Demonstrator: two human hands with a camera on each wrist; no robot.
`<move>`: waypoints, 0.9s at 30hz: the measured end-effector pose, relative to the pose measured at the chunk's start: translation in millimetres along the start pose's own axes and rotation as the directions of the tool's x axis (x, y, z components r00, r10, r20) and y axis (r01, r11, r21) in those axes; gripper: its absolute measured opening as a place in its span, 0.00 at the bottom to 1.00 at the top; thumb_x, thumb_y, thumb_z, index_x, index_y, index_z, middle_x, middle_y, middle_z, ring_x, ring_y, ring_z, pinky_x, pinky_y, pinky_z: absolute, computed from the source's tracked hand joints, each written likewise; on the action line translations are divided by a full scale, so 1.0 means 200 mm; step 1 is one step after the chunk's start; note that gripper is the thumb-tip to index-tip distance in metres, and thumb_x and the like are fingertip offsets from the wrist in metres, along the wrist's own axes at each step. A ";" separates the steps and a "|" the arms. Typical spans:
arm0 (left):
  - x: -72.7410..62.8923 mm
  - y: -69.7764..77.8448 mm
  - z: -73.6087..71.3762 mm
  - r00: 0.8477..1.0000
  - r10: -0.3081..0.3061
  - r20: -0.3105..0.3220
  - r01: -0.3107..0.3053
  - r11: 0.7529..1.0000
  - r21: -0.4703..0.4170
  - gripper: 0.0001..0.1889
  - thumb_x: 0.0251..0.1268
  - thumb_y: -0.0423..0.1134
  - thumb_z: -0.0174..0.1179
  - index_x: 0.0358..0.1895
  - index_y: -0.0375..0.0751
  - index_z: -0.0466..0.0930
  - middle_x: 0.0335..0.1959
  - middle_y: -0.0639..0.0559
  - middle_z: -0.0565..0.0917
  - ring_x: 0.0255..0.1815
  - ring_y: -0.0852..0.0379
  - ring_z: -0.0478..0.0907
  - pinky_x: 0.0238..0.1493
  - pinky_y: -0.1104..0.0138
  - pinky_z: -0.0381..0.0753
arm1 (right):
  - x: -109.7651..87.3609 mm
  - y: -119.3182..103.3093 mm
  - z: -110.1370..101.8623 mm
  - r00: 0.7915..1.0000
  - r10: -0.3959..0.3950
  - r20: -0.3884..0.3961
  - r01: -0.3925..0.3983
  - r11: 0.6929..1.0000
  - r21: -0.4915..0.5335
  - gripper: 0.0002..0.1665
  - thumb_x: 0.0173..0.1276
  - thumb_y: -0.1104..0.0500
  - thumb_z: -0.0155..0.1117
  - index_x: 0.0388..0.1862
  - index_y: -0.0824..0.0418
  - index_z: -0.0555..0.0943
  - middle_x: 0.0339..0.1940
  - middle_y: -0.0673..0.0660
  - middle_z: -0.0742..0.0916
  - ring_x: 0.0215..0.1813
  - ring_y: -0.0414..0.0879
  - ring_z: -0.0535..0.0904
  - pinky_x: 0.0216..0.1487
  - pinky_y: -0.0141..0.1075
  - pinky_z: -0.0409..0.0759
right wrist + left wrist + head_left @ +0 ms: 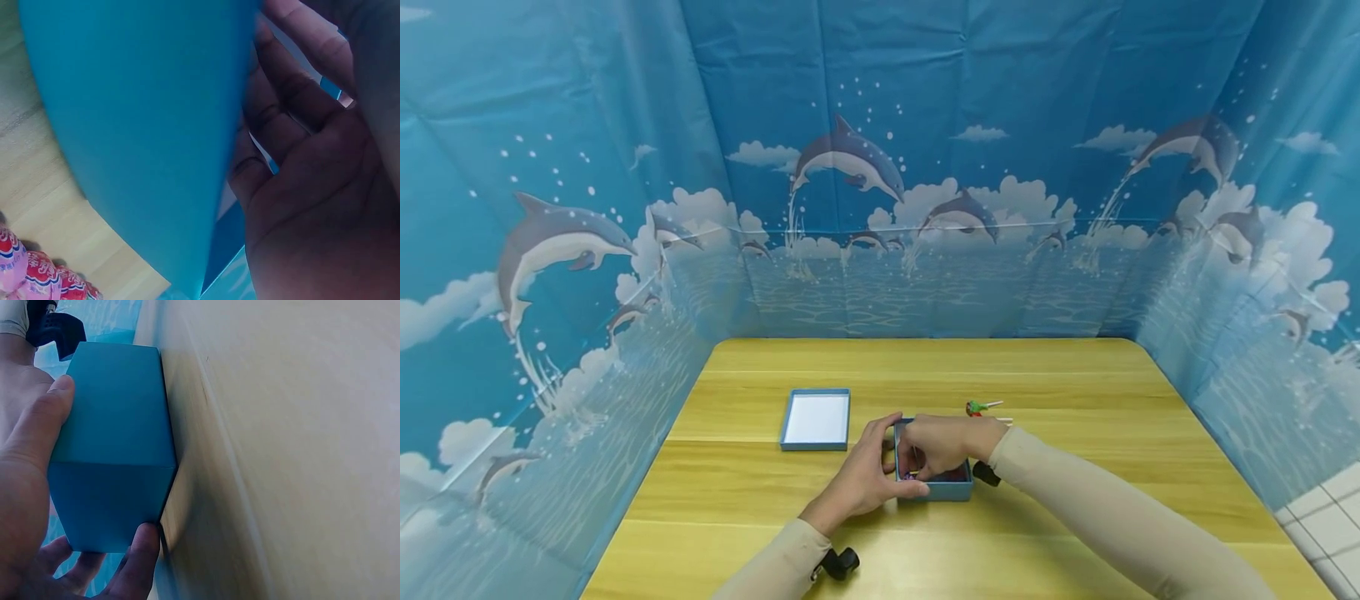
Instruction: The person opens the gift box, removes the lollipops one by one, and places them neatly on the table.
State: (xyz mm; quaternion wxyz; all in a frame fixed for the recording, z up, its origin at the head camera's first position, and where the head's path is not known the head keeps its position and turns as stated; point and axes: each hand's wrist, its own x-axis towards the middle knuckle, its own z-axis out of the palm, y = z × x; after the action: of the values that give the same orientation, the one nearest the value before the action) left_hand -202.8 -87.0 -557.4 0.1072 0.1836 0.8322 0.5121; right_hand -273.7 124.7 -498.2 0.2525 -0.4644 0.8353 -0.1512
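A blue open-topped box [951,492] stands on the table, and my left hand [867,471] grips its left end. In the left wrist view the thumb lies along one side of the box [115,412] and the fingers curl at its end. My right hand [943,442] reaches down into the box with bent fingers. Right at its fingertips shows a small purple-wrapped lollipop [912,476], pinched and mostly covered. From the right wrist view, the box wall [144,125] hides the fingertips of the right hand [312,175].
Left of the box lies a blue lid [815,419], white inside up. Behind the right wrist are a green-wrapped lollipop [974,407] and others partly hidden. Several pink-and-red wrapped lollipops [40,272] lie beside the box. A dolphin-print curtain [925,167] surrounds the wooden table [715,500].
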 end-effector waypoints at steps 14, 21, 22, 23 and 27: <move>0.00 0.02 0.01 1.000 0.008 0.014 -0.008 1.000 0.002 0.64 0.71 0.54 0.86 0.98 0.45 0.50 0.96 0.37 0.57 0.90 0.37 0.70 0.73 0.63 0.91 | -0.07 0.01 -0.03 0.996 -0.059 -0.067 0.063 0.996 0.056 0.07 0.78 0.62 0.84 0.47 0.51 0.93 0.36 0.41 0.91 0.34 0.30 0.83 0.39 0.25 0.86; -0.01 0.02 0.01 1.000 0.008 0.022 -0.008 1.000 -0.009 0.63 0.72 0.54 0.85 0.98 0.44 0.50 0.96 0.37 0.57 0.90 0.37 0.70 0.75 0.61 0.91 | -0.11 -0.01 -0.05 0.989 -0.057 -0.135 0.074 0.990 0.123 0.07 0.80 0.60 0.82 0.50 0.52 0.92 0.40 0.42 0.92 0.36 0.32 0.85 0.41 0.28 0.88; -0.01 0.02 0.01 1.000 0.009 0.023 -0.009 1.000 -0.011 0.63 0.72 0.54 0.85 0.98 0.44 0.49 0.96 0.37 0.57 0.90 0.37 0.71 0.75 0.61 0.90 | -0.12 -0.01 -0.05 0.988 -0.051 -0.142 0.072 0.987 0.141 0.07 0.81 0.60 0.82 0.51 0.51 0.92 0.41 0.42 0.92 0.37 0.32 0.86 0.43 0.28 0.89; -0.01 0.02 0.01 1.000 0.010 0.024 -0.010 1.000 -0.015 0.63 0.72 0.53 0.85 0.98 0.44 0.49 0.96 0.37 0.57 0.89 0.37 0.71 0.76 0.60 0.90 | -0.13 -0.01 -0.05 0.987 -0.052 -0.153 0.076 0.985 0.154 0.07 0.81 0.60 0.81 0.53 0.52 0.92 0.42 0.43 0.92 0.38 0.32 0.86 0.44 0.28 0.89; -0.02 0.02 0.01 1.000 0.015 0.022 -0.014 0.999 -0.032 0.61 0.74 0.51 0.84 0.98 0.45 0.50 0.96 0.38 0.56 0.89 0.36 0.71 0.77 0.58 0.90 | -0.16 -0.02 -0.07 0.977 -0.070 -0.204 0.104 0.982 0.160 0.09 0.83 0.59 0.79 0.58 0.53 0.91 0.46 0.44 0.93 0.42 0.33 0.87 0.48 0.32 0.92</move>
State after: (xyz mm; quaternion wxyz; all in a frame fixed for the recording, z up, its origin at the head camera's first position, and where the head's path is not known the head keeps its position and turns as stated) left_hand -198.0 -85.6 -554.3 0.1154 0.1935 0.8213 0.5241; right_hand -264.2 150.1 -476.5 0.2002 -0.4601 0.8191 -0.2779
